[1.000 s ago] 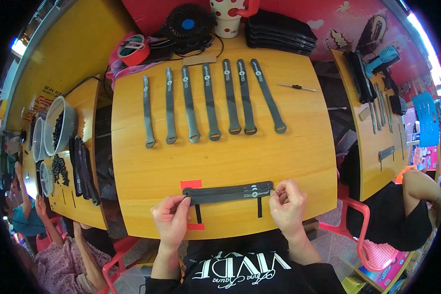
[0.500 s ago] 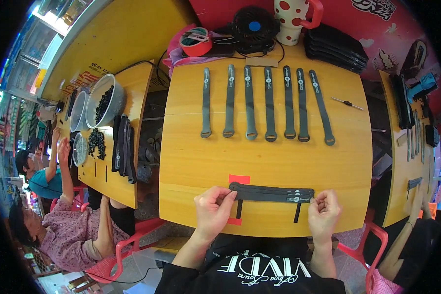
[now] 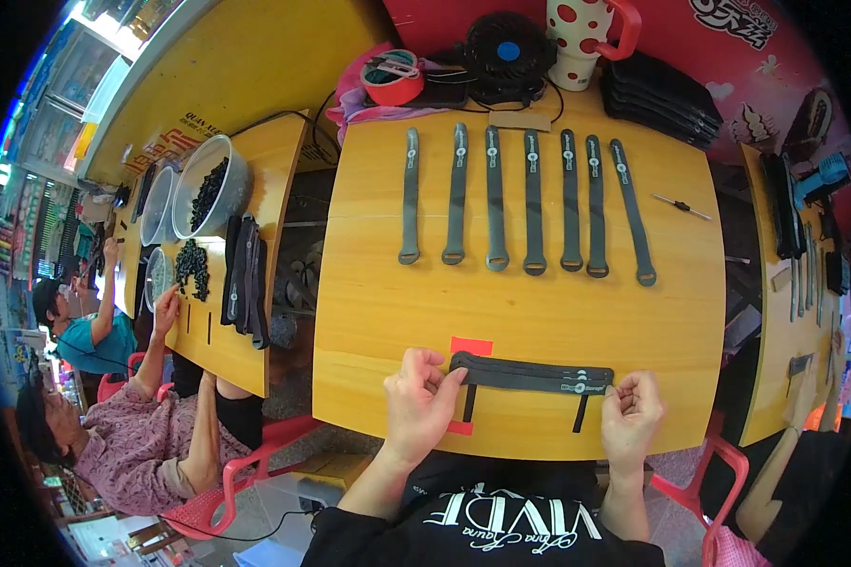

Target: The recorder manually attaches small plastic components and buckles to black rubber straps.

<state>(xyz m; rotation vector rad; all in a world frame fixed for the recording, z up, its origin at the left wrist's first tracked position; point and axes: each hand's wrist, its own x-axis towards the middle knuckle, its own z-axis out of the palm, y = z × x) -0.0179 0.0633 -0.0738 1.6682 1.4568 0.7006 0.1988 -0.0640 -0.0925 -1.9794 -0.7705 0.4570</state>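
A layered stack of dark grey straps lies across the near part of the table, its edges slightly fanned out. At its rounded left end, my left hand is closed, with the thumb against the straps' corner and the index finger curled above. My right hand pinches the right end, beside the pale print. Under the stack run two narrow black strips and red tape. Farther up the table, several single straps lie lengthwise in a row, slotted ends toward me.
Behind the row are a roll of tape, a black fan, a spotted cup and stacked black pouches. A thin pen-like tool lies at right. Co-workers sit at side tables; clear tubs hold small black pieces.
The view has shifted slightly, moving the scene a little rightward. My left index finger has lifted somewhat from the straps' end. A co-worker at left has lowered a hand toward the small black pieces.
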